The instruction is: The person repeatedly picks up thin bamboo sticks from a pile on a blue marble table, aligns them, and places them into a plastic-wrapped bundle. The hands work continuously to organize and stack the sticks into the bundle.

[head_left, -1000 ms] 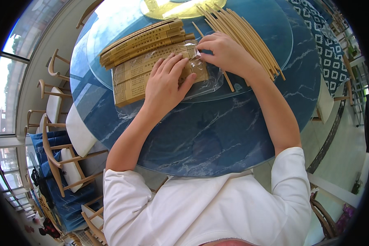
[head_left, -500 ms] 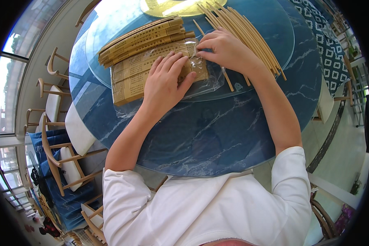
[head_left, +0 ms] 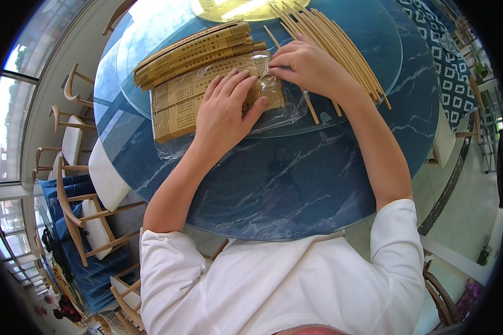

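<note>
Your left hand [head_left: 226, 109] lay open on the packet [head_left: 176, 110] left of the stick pile [head_left: 339, 51], prob just steadying it while your right hand [head_left: 304, 64] pinched its clear plastic [head_left: 270, 84] nearest that pile.

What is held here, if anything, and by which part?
The right hand appears to pinch the clear plastic wrap at its right end; the left hand rests on the wrapped stack.

Yellow disc [head_left: 221, 12] cut by top edge, wrapped packet [head_left: 176, 116] and loose stick [head_left: 312, 111] partly hidden by hands [head_left: 224, 106]
</note>
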